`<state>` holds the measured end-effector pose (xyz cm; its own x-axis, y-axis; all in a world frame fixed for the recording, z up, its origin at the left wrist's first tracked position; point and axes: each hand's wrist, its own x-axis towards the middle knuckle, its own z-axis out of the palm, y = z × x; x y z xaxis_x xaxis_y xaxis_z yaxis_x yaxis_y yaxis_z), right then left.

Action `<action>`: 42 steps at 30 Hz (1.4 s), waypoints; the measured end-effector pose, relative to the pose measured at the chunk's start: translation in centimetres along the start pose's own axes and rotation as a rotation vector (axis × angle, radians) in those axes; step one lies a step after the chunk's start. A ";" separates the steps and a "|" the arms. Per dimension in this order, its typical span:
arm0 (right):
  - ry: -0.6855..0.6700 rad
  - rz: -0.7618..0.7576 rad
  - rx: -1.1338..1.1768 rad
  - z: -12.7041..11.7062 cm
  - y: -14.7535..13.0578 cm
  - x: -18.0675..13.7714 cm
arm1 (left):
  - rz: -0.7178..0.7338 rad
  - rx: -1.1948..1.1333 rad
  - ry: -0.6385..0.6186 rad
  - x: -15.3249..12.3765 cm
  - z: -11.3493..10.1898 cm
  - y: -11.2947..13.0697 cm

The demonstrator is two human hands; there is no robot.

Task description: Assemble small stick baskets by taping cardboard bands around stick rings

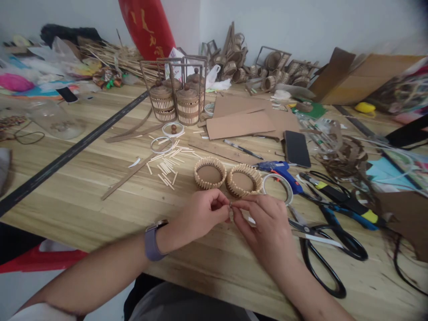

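My left hand and my right hand meet fingertip to fingertip over the wooden table, both pinched on a tiny piece too small to name. A grey watch sits on my left wrist. Just beyond the fingers lie two round stick-walled rings with cardboard bases, the left ring and the right ring. A pile of short wooden sticks lies to their left.
A tape roll, a blue glue gun, black scissors, pliers and a phone lie at the right. Cardboard sheets, finished stick baskets and clutter fill the back. A black strip crosses the left.
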<state>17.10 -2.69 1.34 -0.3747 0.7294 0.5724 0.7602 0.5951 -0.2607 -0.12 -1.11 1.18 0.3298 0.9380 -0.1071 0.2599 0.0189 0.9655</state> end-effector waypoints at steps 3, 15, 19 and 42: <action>-0.018 -0.013 -0.013 0.0 0.0 0.0 | 0.029 0.089 0.023 -0.1 0.1 -0.1; -0.099 -0.081 -0.053 0.0 0.6 0.2 | 0.141 0.364 0.063 -0.4 0.0 0.2; -0.124 -0.084 -0.015 0.0 0.8 0.3 | 0.152 0.365 0.062 -0.4 0.0 0.2; -0.139 0.068 0.229 0.0 1.1 0.6 | 0.127 0.232 0.017 -0.3 -0.2 0.3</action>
<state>17.69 -1.62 1.42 -0.4083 0.8000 0.4396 0.6523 0.5926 -0.4727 -0.28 -1.32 1.53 0.3586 0.9333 0.0176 0.4191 -0.1778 0.8904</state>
